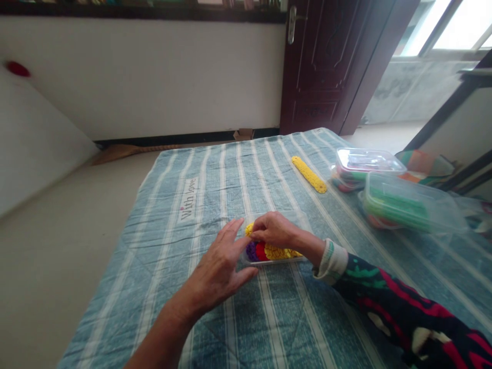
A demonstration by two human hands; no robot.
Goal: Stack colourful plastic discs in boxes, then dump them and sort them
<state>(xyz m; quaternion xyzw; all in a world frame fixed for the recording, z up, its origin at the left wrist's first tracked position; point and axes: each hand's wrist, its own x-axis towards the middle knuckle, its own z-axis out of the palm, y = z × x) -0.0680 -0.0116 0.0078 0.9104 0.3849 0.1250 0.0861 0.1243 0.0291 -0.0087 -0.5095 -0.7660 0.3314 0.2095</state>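
Note:
In the head view, a clear plastic container (265, 263) sits on the bed-like covered surface. Inside lie knitted or crocheted pieces: a purple one (251, 251), a red one (262, 251) and a yellow one (277, 252). My right hand (277, 230) reaches over the box from the right, its fingertips pinched at a yellow crocheted piece (249, 229) by the upper left corner. My left hand (219, 266) is beside the box's left end, fingers spread, its fingertips close to the rim; whether they touch it I cannot tell.
A yellow crocheted strip (309, 175) lies farther back on the striped blue cloth (215, 184). To the right stand lidded clear boxes, one (371, 161) behind another (415, 205) with green contents. Beyond are a dark red door (319, 61) and a broom (119, 152) on the floor.

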